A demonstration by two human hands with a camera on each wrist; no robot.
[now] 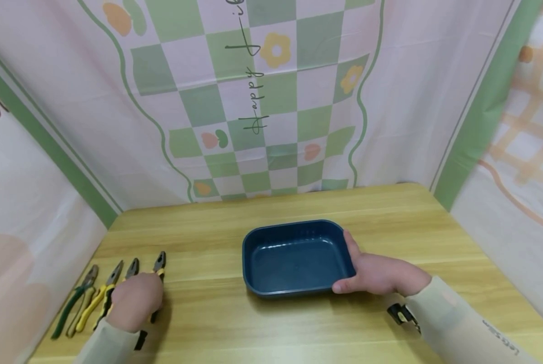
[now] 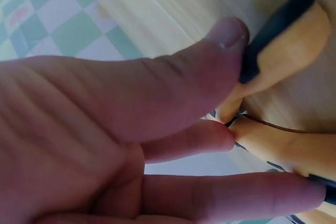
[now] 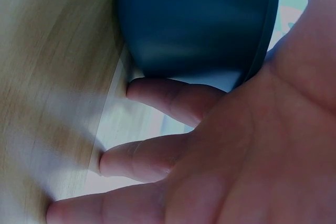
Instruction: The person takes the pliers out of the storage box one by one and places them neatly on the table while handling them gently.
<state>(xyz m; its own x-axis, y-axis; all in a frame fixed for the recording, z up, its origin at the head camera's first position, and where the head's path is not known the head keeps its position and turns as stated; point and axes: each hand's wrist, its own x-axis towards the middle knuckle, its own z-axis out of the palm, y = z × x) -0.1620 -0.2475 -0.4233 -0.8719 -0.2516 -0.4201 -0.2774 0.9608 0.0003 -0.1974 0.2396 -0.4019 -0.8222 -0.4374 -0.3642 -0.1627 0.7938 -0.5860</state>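
Note:
A dark blue rectangular plastic box (image 1: 294,265) stands on the table, open side up. My right hand (image 1: 378,273) lies at its right end, thumb at the near corner and index finger along the far side. In the right wrist view its other fingers (image 3: 144,161) spread down to the tabletop beside the box wall (image 3: 194,24). My left hand (image 1: 137,298) is over the rightmost pliers (image 1: 160,260). Close up, its thumb and extended fingers touch yellow-and-black handles (image 2: 289,145), a gap between thumb and fingers. The head view hides part of those handles.
Left of my left hand lie green-handled pliers (image 1: 73,301), yellow-handled pliers (image 1: 98,296) and yellow-and-black pliers (image 1: 132,268), side by side. The wooden table (image 1: 271,328) meets a checked curtain (image 1: 271,126) at the back, with more curtains at both sides.

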